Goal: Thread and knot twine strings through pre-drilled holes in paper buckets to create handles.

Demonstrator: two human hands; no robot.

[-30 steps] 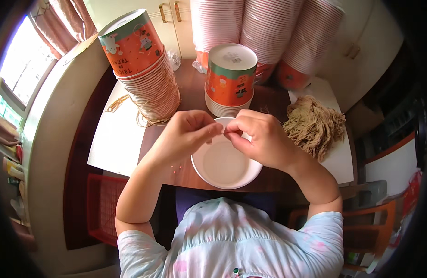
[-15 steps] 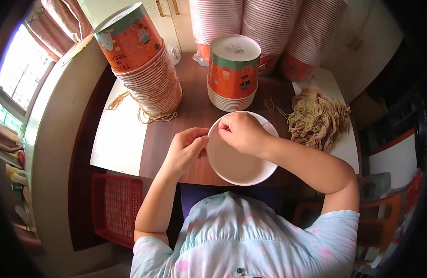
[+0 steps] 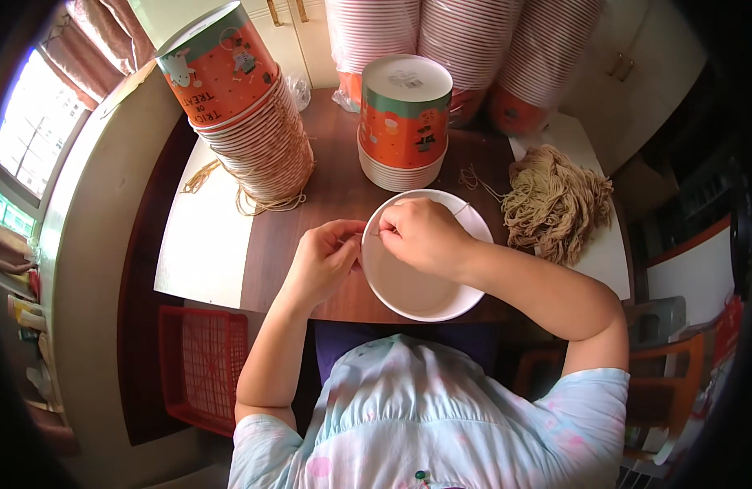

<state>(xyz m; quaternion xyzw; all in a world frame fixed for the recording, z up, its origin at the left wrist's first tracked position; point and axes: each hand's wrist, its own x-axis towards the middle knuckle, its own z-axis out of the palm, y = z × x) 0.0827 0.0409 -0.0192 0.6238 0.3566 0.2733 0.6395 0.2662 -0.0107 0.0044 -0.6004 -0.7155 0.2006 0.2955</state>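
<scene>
A white-lined paper bucket point(image 3: 425, 297) stands open-side up at the table's near edge. My right hand point(image 3: 416, 232) reaches into it, fingers pinched on a thin cord point(image 3: 374, 234) at the inner left wall. A strand also shows at the bucket's right rim. Outside that left wall my left hand point(image 3: 323, 257) is closed, thumb against fingers; what it pinches is hidden. Beyond the bucket stands a short upside-down stack of orange and green buckets point(image 3: 404, 130). To the right lies a tangled heap of beige cords point(image 3: 555, 204).
A tall leaning stack of upside-down buckets point(image 3: 245, 114), cords draped around its rims, stands at the left. Tall plastic-wrapped bucket stacks point(image 3: 465, 49) line the back. Below the table at left is a red plastic basket point(image 3: 205, 367); a wooden chair point(image 3: 669, 391) is at right.
My right hand has shifted slightly within the bucket, still pinching at the left wall. My left hand stays by the outside. The whole view has moved a little.
</scene>
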